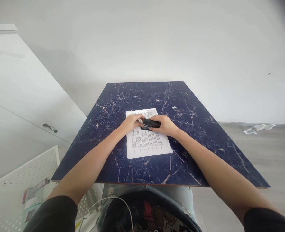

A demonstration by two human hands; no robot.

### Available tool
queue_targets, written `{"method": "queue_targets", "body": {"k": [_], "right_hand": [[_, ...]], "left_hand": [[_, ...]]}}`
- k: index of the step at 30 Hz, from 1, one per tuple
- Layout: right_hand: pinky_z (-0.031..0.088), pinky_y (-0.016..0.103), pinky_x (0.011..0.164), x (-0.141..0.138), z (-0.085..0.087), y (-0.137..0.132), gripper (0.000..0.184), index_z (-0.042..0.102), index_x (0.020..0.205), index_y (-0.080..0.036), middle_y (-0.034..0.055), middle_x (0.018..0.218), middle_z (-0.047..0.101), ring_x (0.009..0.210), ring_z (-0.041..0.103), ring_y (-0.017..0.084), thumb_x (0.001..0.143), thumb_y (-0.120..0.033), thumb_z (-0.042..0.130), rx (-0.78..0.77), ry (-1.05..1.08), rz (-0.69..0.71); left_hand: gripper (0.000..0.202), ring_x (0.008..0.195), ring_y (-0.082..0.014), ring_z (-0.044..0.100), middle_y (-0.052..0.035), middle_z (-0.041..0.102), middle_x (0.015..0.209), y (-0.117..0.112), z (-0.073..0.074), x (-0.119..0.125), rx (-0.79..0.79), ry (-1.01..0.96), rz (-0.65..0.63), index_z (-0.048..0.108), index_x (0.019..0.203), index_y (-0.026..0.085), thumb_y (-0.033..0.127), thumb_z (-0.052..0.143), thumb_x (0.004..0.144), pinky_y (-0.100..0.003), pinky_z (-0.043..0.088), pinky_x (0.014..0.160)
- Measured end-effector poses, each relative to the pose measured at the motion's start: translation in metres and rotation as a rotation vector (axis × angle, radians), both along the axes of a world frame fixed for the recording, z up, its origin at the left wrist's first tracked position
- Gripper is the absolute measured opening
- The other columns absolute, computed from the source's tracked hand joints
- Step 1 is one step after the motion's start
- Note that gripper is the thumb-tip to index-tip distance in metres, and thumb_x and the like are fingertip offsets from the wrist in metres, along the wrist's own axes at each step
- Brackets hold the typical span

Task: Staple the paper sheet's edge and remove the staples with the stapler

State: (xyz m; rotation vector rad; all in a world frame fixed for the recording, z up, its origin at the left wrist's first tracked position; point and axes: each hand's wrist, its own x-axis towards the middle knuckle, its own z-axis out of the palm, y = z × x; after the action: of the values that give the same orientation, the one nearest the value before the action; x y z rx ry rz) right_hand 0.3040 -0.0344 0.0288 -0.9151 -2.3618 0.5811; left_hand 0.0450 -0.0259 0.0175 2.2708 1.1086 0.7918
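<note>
We have a black stapler (151, 123) in our right hand (165, 125), whose fingers and thumb are closed around its rear part; its other end points toward our left hand (132, 123). The left hand is half curled, thumb and fingers parted at the stapler's front end, and we cannot tell whether they grip it. Beneath both hands lie printed sheets (144, 146), spreading toward us on a dark blue marbled counter (142, 93). Just beyond the right hand, off to its right, we see a white scrap (174, 107). Well left of the left hand stands a white cabinet (31, 87) with a dark handle (50, 128); well right of the right hand, clear plastic packaging (255, 129) lies on the floor (260, 154).
</note>
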Motion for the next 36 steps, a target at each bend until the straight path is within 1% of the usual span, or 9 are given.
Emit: {"method": "queue_targets", "body": {"k": [6, 10, 14, 16, 18, 22, 28, 33, 36], "right_hand": [[0.048, 0.035, 0.079, -0.004, 0.002, -0.003, 0.022, 0.073, 0.108, -0.028, 0.0013, 0.098, 0.076, 0.088, 0.069, 0.021, 0.087, -0.032, 0.075, 0.012, -0.014, 0.007], [0.049, 0.037, 0.077, -0.005, 0.006, -0.007, 0.019, 0.073, 0.104, -0.027, 0.0029, 0.096, 0.075, 0.085, 0.068, 0.022, 0.086, -0.035, 0.076, 0.042, -0.059, -0.067], [0.052, 0.040, 0.081, 0.013, 0.016, 0.000, 0.026, 0.074, 0.107, -0.025, 0.0059, 0.102, 0.077, 0.090, 0.070, 0.025, 0.083, -0.032, 0.081, 0.051, -0.015, -0.187], [0.053, 0.043, 0.084, 0.029, 0.020, 0.007, 0.026, 0.075, 0.108, -0.024, 0.0080, 0.105, 0.078, 0.093, 0.071, 0.028, 0.083, -0.028, 0.079, 0.075, -0.040, -0.287], [0.054, 0.045, 0.084, 0.046, 0.023, 0.015, 0.024, 0.076, 0.108, -0.024, 0.0089, 0.106, 0.078, 0.094, 0.071, 0.029, 0.083, -0.025, 0.077, 0.082, -0.100, -0.372], [0.054, 0.044, 0.081, 0.070, 0.023, 0.026, 0.025, 0.077, 0.107, -0.023, 0.0084, 0.101, 0.078, 0.092, 0.071, 0.031, 0.081, -0.023, 0.076, 0.020, -0.203, -0.448], [0.054, 0.042, 0.079, 0.082, 0.017, 0.035, 0.025, 0.078, 0.104, -0.021, 0.0080, 0.096, 0.078, 0.091, 0.071, 0.030, 0.079, -0.023, 0.075, -0.007, -0.237, -0.449], [0.055, 0.048, 0.089, 0.075, 0.016, 0.033, 0.030, 0.079, 0.109, -0.021, 0.0090, 0.104, 0.079, 0.098, 0.072, 0.032, 0.079, -0.023, 0.076, -0.036, -0.219, -0.350], [0.056, 0.048, 0.088, 0.067, 0.019, 0.027, 0.029, 0.080, 0.108, -0.022, 0.0091, 0.104, 0.079, 0.097, 0.072, 0.031, 0.079, -0.021, 0.074, -0.040, -0.197, -0.266]], "left_hand": [[0.028, 0.081, -0.0164, 0.068, -0.0029, 0.076, 0.106, 0.000, 0.000, 0.005, 0.034, -0.005, -0.005, 0.072, 0.110, 0.023, 0.007, 0.065, 0.088, -0.033, 0.051, 0.079], [0.018, 0.097, -0.0243, 0.068, -0.0050, 0.075, 0.103, 0.003, 0.002, -0.005, 0.054, 0.067, 0.074, 0.073, 0.102, 0.024, 0.025, 0.080, 0.086, -0.039, 0.051, 0.090], [0.025, 0.116, -0.0370, 0.061, -0.0149, 0.072, 0.117, 0.005, -0.003, -0.021, 0.217, 0.178, 0.448, 0.072, 0.111, 0.021, 0.038, 0.074, 0.093, -0.055, 0.046, 0.103], [0.037, 0.121, -0.0449, 0.056, -0.0219, 0.068, 0.121, 0.005, -0.009, -0.027, 0.252, 0.239, 0.657, 0.070, 0.112, 0.015, 0.043, 0.079, 0.088, -0.061, 0.044, 0.104], [0.044, 0.120, -0.0483, 0.056, -0.0242, 0.065, 0.116, 0.005, -0.015, -0.030, 0.244, 0.263, 0.760, 0.068, 0.105, 0.012, 0.046, 0.085, 0.081, -0.063, 0.044, 0.103], [0.028, 0.110, -0.0399, 0.061, -0.0157, 0.065, 0.103, 0.008, -0.021, -0.032, 0.216, 0.196, 0.686, 0.063, 0.091, 0.017, 0.034, 0.084, 0.082, -0.055, 0.049, 0.100], [0.009, 0.081, -0.0231, 0.065, -0.0026, 0.066, 0.085, 0.013, -0.017, -0.031, 0.098, -0.135, 0.536, 0.056, 0.095, 0.022, 0.019, 0.065, 0.094, -0.040, 0.053, 0.084], [0.008, 0.098, -0.0250, 0.070, -0.0077, 0.072, 0.104, 0.014, -0.016, -0.028, 0.110, -0.337, 0.500, 0.058, 0.103, 0.022, 0.021, 0.062, 0.097, -0.041, 0.054, 0.090], [0.007, 0.101, -0.0252, 0.069, -0.0073, 0.071, 0.105, 0.014, -0.016, -0.027, 0.148, -0.375, 0.514, 0.058, 0.102, 0.022, 0.022, 0.063, 0.097, -0.043, 0.054, 0.094]]}}
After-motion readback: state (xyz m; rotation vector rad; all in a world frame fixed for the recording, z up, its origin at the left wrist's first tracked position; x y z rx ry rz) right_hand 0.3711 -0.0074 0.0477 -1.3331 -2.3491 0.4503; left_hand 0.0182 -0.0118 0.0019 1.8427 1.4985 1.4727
